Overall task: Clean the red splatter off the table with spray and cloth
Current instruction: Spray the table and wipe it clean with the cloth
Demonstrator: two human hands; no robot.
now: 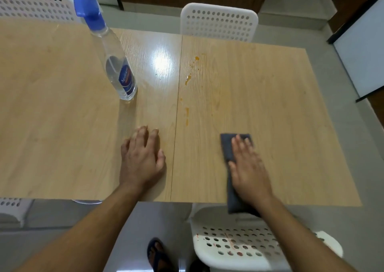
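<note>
Beyond the fingertips of the right hand (pixel 247 167), toward the far side of the wooden table (pixel 270 105) and a little to the left, lies the reddish-orange splatter (pixel 188 97). It forms a thin broken trail running away from the person, just to the right of the seam (pixel 176 116) between the two table panels, with the largest drops at the far end. The right hand lies flat, fingers straight and together, pressing on a dark grey cloth (pixel 228 149). The cloth is folded long, and its near end hangs over the table edge. The left hand (pixel 143 157) rests on the table on the other side of the seam, fingers relaxed and slightly spread, holding nothing. The spray bottle (pixel 116 64) stands upright, far to the left, nearer to the left hand. I judge that the right hand with the cloth is the one placed to wipe: it should push forward and to the left, along the length of the trail. A white chair (pixel 249 244) below the near edge also shows reddish marks.
</note>
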